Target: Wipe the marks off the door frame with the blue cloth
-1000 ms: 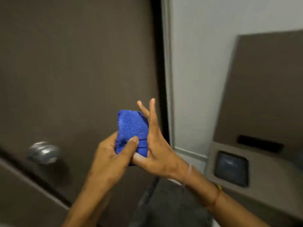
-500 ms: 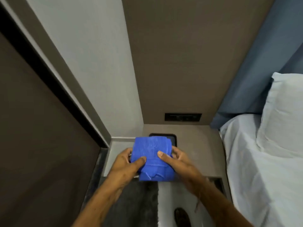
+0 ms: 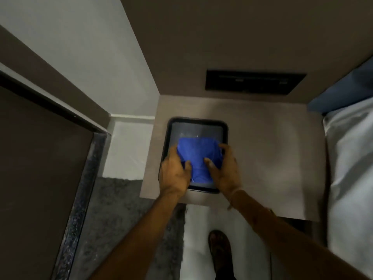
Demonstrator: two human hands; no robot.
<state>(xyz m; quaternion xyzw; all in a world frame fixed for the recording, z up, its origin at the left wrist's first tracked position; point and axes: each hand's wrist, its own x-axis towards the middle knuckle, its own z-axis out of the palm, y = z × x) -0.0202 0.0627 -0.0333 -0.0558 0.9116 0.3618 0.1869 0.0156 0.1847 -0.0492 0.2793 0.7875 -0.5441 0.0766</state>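
The folded blue cloth [image 3: 198, 156] lies flat on a dark-rimmed tray [image 3: 195, 124] on a beige bedside table [image 3: 268, 158]. My left hand [image 3: 175, 174] grips the cloth's left edge, thumb on top. My right hand [image 3: 226, 168] holds its right edge, thumb pressed onto the fabric. The brown door [image 3: 38, 168] and its dark frame [image 3: 50, 110] run along the left, away from both hands.
A black switch panel [image 3: 255, 82] sits on the brown wall above the table. A bed with white linen [image 3: 351, 178] fills the right side. Below are a grey mat [image 3: 125, 215], white floor and my foot [image 3: 220, 251].
My view has turned from the door to the bedside table. Both hands have carried the cloth forward and down onto the tray.
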